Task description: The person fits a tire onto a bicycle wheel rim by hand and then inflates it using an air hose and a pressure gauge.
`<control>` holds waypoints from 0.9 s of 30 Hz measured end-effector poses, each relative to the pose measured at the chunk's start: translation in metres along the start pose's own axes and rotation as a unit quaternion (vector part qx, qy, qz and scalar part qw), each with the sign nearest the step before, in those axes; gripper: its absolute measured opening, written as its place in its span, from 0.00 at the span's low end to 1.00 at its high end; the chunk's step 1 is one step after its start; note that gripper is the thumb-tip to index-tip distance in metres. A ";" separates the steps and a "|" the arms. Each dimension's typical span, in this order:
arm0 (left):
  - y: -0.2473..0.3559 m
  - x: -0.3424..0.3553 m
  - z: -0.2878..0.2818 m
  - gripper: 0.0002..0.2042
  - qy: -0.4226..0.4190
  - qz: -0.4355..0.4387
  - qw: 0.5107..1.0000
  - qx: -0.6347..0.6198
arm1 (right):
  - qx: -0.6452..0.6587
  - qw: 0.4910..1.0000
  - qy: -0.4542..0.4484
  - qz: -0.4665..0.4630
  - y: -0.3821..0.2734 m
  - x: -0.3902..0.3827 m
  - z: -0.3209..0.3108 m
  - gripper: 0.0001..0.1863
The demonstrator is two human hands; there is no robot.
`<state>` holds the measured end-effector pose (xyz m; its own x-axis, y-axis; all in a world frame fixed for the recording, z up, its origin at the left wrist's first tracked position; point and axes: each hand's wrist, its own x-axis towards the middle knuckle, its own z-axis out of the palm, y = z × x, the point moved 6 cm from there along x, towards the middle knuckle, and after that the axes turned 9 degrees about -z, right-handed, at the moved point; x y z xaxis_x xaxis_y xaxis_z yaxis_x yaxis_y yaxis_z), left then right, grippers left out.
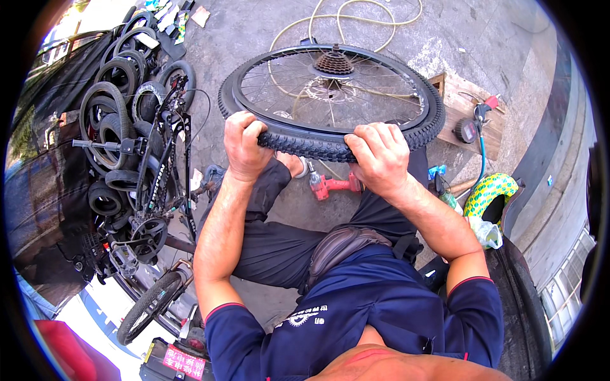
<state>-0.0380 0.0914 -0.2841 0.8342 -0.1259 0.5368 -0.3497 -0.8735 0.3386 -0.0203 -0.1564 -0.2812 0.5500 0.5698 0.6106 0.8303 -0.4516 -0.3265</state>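
Note:
A bicycle wheel (330,109) with thin spokes lies nearly flat in front of me, its rusty rear cassette (333,61) facing up. Around its rim sits a black knobby tire (305,147). At the near left of this tire, my left hand (245,145) is closed over it, fingers curled on top. My right hand (380,156) grips the same near edge further right. Both thumbs and the underside of the tire are partly hidden. Below the wheel, between my legs, a red cordless impact wrench (333,185) rests on the ground.
Old tires (105,127) are heaped at the left beside a black bicycle frame (166,171). On the right, an inflator gauge (467,131) with a blue hose lies on a wooden box (452,101). A yellow-green wrapped tire (481,193) stands nearer. A pale hose (356,17) coils beyond the wheel.

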 end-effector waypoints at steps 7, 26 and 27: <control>0.011 0.035 0.005 0.18 -0.159 0.005 0.987 -0.010 | 0.036 0.996 -0.070 0.045 0.000 0.000 0.002 0.29; -0.030 0.005 -0.004 0.32 0.018 -0.563 0.545 -0.621 | 0.301 0.933 -0.071 0.182 -0.044 0.068 0.060 0.29; -0.044 -0.006 -0.004 0.29 0.029 -0.585 0.507 -0.633 | 0.323 0.923 -0.076 0.195 -0.055 0.067 0.067 0.28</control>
<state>-0.0292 0.1327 -0.2993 0.7855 0.1758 -0.5933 0.3459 0.6703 0.6566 -0.0233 -0.0475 -0.2710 0.7841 0.5624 0.2625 0.4195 -0.1685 -0.8920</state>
